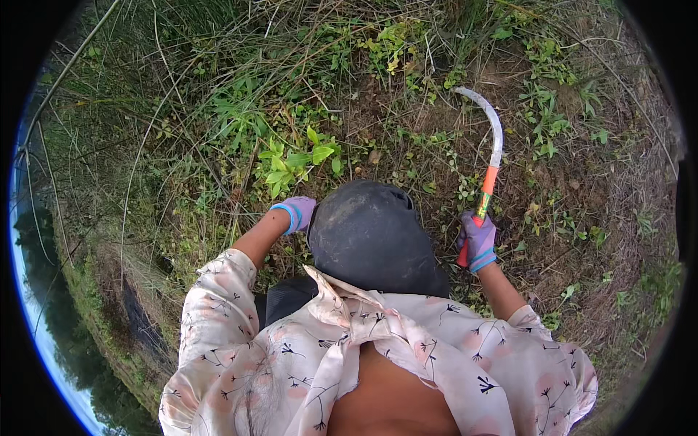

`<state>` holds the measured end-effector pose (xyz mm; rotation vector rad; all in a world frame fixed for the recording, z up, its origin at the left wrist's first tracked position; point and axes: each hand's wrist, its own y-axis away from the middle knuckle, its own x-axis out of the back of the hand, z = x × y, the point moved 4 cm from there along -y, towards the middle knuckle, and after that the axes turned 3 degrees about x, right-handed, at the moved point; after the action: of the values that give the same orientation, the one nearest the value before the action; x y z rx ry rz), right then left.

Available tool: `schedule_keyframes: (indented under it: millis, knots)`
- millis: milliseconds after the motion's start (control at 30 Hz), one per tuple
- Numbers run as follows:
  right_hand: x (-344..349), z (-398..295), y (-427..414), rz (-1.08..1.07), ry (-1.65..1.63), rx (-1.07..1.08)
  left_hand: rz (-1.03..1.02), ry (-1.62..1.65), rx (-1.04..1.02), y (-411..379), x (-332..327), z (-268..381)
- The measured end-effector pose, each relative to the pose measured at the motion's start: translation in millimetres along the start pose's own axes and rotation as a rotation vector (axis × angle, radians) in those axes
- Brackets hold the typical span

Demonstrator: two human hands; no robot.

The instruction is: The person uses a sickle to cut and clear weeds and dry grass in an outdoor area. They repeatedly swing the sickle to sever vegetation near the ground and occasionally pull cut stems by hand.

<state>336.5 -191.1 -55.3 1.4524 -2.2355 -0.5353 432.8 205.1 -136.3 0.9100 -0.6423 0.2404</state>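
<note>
In a purple glove with a blue cuff, my right hand (478,240) grips the red handle of a sickle (495,128). The sickle's curved metal blade points up and bends left above bare soil; its orange grip section bears writing. My left hand (300,212), gloved the same way, is beside my bent knee (371,237) in dark trousers. The knee hides its fingers, so what they hold cannot be seen. Just above that hand grows a broad-leaved bright green seedling (294,161).
Tall grass and dry stalks (180,82) crowd the upper left, and a long thin stem (71,65) arches across the left edge. Low weeds (545,117) and dry straw (627,180) cover the ground at right. Brown soil (376,114) shows between plants. Trees (60,305) stand at far left.
</note>
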Motion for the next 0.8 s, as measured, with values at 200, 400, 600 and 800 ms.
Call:
schedule_keyframes:
  millis: [200, 400, 600, 800]
  knots:
    - [-47, -2, -70, -0.372, 0.316, -0.208, 0.202, -0.098, -0.334, -86, 146, 118]
    - [-92, -6, -114, -0.453, 0.478, -0.218, 0.184, -0.606, -0.130, -135, 201, 133]
    - [-114, 13, -130, -0.373, 0.382, -0.177, 0.262, -0.801, 0.094, -181, 199, 96]
    - [-97, 72, -98, -0.215, 0.628, 0.101, 0.117, -0.700, 0.091, -184, 214, 94]
